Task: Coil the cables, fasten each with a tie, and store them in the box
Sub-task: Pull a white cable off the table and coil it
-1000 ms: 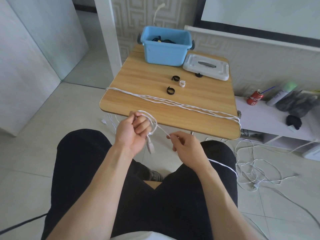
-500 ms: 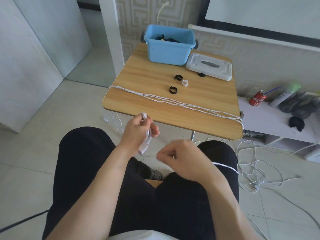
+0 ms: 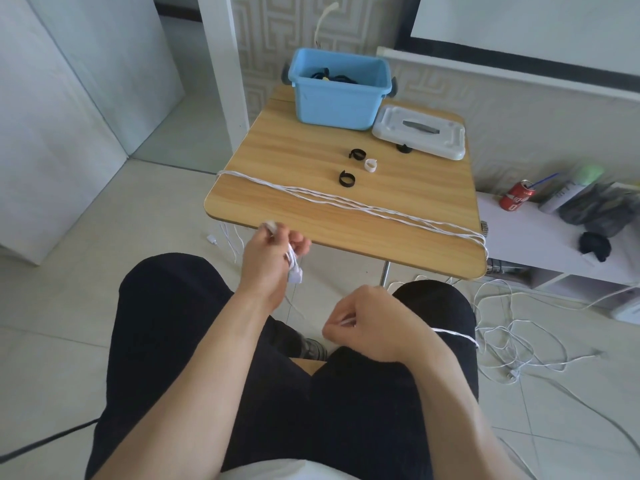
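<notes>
The left hand [image 3: 268, 252] is gripping small loops of white cable [image 3: 294, 263] near the table's [image 3: 277, 216] front edge; the right hand [image 3: 367, 323] is pinching the loose cable. Winding is underway; next comes another loop.

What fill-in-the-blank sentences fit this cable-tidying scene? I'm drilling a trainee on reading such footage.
1. The blue box stands at the table's far end with its lid ____.
2. The white lid lies on the table to the ____ of the box.
3. The left hand grips a small coil of ____ cable.
4. The loose black ties on the table number ____.

Missing words: off; right; white; three
</notes>
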`<state>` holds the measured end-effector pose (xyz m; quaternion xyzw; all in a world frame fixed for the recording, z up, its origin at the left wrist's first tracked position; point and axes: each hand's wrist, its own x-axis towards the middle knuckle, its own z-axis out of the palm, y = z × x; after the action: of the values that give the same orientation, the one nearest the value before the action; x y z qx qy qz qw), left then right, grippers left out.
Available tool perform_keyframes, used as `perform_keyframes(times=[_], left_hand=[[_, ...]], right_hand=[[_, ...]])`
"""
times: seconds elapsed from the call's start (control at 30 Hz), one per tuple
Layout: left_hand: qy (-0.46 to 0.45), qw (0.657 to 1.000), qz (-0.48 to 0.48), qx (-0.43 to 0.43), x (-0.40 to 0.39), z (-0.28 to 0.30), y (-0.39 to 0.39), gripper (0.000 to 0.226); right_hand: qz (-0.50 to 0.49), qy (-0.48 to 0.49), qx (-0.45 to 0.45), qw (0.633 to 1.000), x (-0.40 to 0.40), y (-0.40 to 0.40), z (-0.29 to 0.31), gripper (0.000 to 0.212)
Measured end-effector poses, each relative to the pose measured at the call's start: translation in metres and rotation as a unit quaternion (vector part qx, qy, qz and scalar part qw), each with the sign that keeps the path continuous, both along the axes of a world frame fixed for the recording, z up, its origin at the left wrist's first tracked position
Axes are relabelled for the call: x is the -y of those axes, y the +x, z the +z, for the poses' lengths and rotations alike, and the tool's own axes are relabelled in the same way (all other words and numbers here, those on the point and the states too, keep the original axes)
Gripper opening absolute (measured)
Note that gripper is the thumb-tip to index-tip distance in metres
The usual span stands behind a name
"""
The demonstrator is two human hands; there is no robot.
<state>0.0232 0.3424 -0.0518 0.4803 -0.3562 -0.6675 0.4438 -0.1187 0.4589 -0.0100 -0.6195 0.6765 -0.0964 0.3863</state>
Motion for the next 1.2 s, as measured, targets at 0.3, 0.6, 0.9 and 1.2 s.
perform_keyframes(times=[0.3,0.6,0.9,1.2], left_hand=[[-0.009,0.885,-0.46,0.069,-0.02,0.014,-0.003,0.031],[0.136,0.92,-0.264,-0.255,-0.01,0.01,-0.004,0.043],[0.077,0.983,0.089,-0.143,0.01,-0.003,0.0,0.023],[0.017,0.997,0.078,-0.013,-0.006,-0.006,-0.016,0.031]], right_hand=[[-0.247,-0.234,0.113,0.934,0.021,-0.046,0.001,0.008],[-0.23,-0.155,0.116,0.954,0.017,-0.029,-0.035,0.032],[-0.062,0.027,0.033,0.997,0.007,-0.031,-0.024,0.025],[0.036,0.034,0.114,0.992,0.003,-0.021,0.021,0.019]])
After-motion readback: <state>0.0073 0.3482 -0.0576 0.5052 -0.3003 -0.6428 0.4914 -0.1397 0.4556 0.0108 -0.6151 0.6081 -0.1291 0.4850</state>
